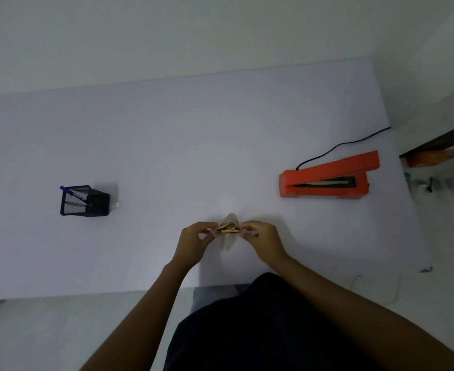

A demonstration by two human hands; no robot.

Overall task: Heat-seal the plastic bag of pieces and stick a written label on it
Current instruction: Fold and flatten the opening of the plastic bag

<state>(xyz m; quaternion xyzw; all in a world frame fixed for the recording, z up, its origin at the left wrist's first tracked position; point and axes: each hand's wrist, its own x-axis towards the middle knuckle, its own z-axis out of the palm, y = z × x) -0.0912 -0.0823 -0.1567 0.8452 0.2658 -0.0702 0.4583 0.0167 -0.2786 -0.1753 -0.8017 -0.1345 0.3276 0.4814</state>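
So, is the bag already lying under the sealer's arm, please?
No, both hands hold the plastic bag at the table's near edge, well left of the orange heat sealer.

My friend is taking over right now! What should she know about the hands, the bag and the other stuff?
Left hand: pinches the left side of the plastic bag.
Right hand: pinches the right side of the bag.
The bag, with brown pieces inside, sits at the near middle of the table.
The orange sealer is to the right, its lid raised, its cord running off the far right edge.
The black mesh pen holder, with a blue pen in it, is to the left.
Done: nothing yet; the bag is not in the sealer.
Left: seal the bag, write a label, stick it on. No label is clearly visible.
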